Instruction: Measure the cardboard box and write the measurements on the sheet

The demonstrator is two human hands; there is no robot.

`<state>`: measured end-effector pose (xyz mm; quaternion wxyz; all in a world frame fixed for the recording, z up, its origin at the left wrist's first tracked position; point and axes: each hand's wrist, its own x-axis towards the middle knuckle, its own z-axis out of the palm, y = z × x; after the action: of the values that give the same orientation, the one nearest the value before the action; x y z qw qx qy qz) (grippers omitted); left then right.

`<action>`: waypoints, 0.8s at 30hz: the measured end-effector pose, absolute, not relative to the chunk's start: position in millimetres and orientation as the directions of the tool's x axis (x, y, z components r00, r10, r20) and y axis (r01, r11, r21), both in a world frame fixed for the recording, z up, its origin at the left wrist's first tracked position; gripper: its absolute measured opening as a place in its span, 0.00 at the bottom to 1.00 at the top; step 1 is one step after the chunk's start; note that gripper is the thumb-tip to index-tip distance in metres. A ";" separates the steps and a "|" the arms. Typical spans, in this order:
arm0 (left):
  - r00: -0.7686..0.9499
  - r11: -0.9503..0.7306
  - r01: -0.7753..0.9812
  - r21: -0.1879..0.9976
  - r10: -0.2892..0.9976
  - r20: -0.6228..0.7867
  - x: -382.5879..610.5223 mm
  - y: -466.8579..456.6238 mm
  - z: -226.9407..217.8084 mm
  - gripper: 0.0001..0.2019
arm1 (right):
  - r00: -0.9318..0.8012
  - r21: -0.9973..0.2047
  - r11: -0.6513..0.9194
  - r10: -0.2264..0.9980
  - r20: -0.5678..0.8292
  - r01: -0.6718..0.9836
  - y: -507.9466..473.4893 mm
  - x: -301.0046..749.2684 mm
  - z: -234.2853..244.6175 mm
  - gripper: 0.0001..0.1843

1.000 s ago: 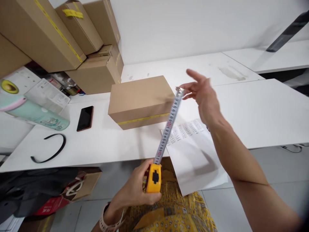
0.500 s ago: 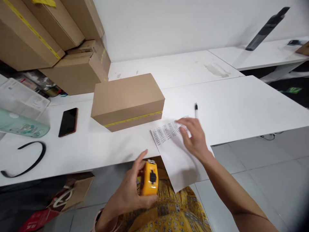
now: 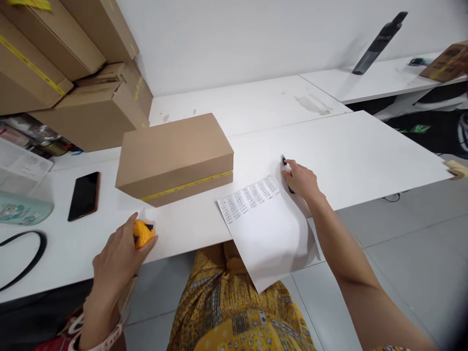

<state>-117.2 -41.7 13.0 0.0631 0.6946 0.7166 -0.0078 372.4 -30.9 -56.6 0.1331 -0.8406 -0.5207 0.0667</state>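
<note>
My left hand is wrapped around a yellow tape measure at the table's front edge. My right hand has its fingers closed on a pen that lies on the table, its dark tip showing past the fingertips. Just left of that hand lies a white sheet of paper with several columns of handwriting, its lower part hanging over the table edge. Behind the tape measure and the paper sits a closed cardboard box with a strip of yellow tape along its side.
A phone, a mint-green bottle and a black strap lie on the left. More cardboard boxes are stacked at the back left. A dark bottle stands at the back right, near another box.
My left hand has carried the tape measure left, onto the table's front edge. My right hand has moved from the paper to the pen and taken hold of it. The view has shifted right.
</note>
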 end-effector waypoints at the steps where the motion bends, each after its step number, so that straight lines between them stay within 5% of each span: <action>1: 0.009 -0.004 0.997 0.079 0.998 -0.055 -116.4 -41.0 10.1 0.31 | 0.434 -0.317 -0.397 0.899 0.056 0.861 -29.8 374.6 -59.0 0.25; 4: 0.161 -0.199 0.964 0.176 0.965 0.209 -93.9 -50.3 -1.6 0.29 | 0.461 -0.575 -0.298 0.873 0.159 0.762 -31.2 384.9 -67.5 0.21; 6: 0.287 -0.398 0.869 0.294 0.890 0.355 -58.6 -67.0 -11.6 0.28 | 0.554 -0.833 -0.176 0.814 0.177 0.525 -36.5 392.3 -71.5 0.19; 8: 0.503 -0.621 0.690 0.370 0.780 0.371 -12.4 -87.9 -23.2 0.31 | 0.627 -0.969 0.006 0.761 0.164 0.246 -45.5 398.3 -71.5 0.18; 10: 0.756 -0.785 0.498 0.368 0.602 0.259 33.0 -105.3 -35.4 0.36 | 0.656 -0.983 0.166 0.734 0.178 0.082 -58.2 402.3 -67.1 0.17; 13: 0.914 -0.868 0.361 0.340 0.402 0.059 76.2 -110.5 -51.4 0.43 | 0.644 -0.957 0.285 0.723 0.251 0.053 -81.6 404.3 -54.3 0.18; 24: 0.913 -0.888 0.408 0.213 0.395 -0.104 64.5 -50.6 -55.3 0.45 | 0.578 -0.916 0.356 0.714 0.395 0.186 -113.4 373.6 -31.1 0.16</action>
<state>64.5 -50.6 -55.3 0.1156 0.9711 0.2066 -0.0288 373.6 -113.4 -31.1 0.7084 -0.5360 -0.4198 0.1860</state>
